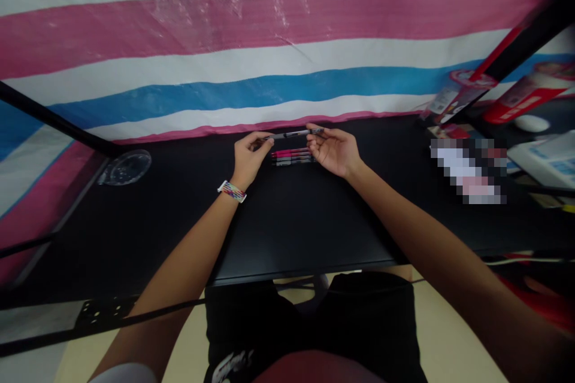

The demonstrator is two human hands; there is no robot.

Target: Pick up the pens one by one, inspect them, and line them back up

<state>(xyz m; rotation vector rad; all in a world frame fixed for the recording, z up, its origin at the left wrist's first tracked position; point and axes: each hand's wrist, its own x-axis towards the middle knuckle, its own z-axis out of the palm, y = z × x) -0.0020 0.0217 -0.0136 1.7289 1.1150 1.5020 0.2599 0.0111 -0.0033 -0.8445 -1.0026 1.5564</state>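
Both my hands hold one pen (294,134) level above the back of the black table. My left hand (250,157) pinches its left end between thumb and fingers. The right end sits between the thumb and fingers of my right hand (335,149), palm partly turned up. Just below the held pen, several pens (290,157) lie side by side on the table, some pink and some grey or dark. Their right ends are partly hidden by my right fingers.
A round clear plastic lid (130,167) lies at the left of the black table (305,221). To the right stand a clear cup (462,96) and a red cup (523,99), with a white mouse-like object (532,124) nearby. A striped sheet (269,18) hangs behind.
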